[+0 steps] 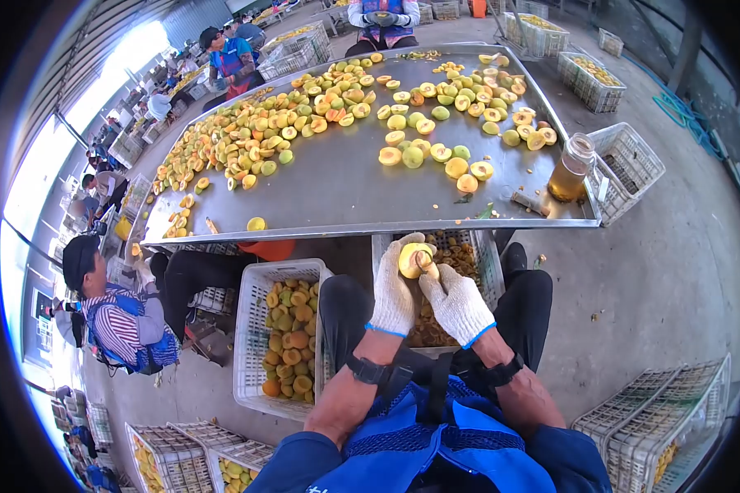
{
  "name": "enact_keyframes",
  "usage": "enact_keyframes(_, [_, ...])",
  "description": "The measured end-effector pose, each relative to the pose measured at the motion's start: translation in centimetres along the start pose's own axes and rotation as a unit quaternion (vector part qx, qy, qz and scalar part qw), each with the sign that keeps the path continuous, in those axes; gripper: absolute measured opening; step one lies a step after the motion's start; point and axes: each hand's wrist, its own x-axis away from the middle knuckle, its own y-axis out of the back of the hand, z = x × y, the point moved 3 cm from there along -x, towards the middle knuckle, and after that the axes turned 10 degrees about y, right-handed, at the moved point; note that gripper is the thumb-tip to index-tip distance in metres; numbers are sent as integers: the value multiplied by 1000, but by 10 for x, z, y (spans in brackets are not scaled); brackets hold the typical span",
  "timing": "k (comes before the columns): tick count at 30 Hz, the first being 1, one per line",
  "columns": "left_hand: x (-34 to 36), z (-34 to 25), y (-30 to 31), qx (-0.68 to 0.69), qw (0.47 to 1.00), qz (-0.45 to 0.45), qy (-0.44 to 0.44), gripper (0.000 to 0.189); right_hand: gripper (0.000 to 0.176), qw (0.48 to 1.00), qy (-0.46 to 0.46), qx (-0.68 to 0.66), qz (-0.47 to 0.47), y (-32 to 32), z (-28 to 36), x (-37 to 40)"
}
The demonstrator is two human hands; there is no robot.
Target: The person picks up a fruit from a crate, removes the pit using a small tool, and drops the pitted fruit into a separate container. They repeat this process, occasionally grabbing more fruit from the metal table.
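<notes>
Holding fruit (408, 258): left hand (394, 294) | right hand (460, 306): against it, grip unclear | risk: slick glove drops it, crate (492, 267), 6 o'clock

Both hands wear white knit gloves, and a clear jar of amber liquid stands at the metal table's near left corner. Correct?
Wrong corner: the head view shows the clear jar of amber liquid at the near right corner of the grey metal table. The left hand and right hand are gloved.

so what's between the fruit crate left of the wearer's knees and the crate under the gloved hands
In the head view, the wearer's dark-clad left leg comes between the fruit crate and the second crate.
</notes>
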Motion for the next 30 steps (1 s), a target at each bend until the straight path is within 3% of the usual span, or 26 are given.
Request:
enact_keyframes(3, [3, 2, 0, 49, 999, 0, 13, 38, 29, 997, 49, -28, -45, -9, 2, 3])
enact_keyframes(12, [13, 4, -16, 74, 996, -22, 51, 42, 36, 999, -24, -35, -34, -14, 5, 10])
enact_keyframes(19, [15, 5, -9, 8, 998, -44, 39, 40, 37, 1000, -4, -16, -13, -21, -5, 14])
enact_keyframes(21, [16, 7, -4, 8, 1000, -3, 26, 41, 35, 993, 2, -118, 13, -22, -8, 15])
enact_keyframes(25, [17, 5, -1, -18, 999, 23, 19, 48, 33, 993, -49, -99, 35, -18, -1, 17])
enact_keyframes(28, [15, -4, 10, -248, 967, 48, -22, 65, 32, 997, 28, -72, -1, -11, -8, 16])
enact_keyframes(30, [14, -9, 16, -297, 953, 52, -27, 64, 28, 999, 31, -36, 13, -3, -7, 13])
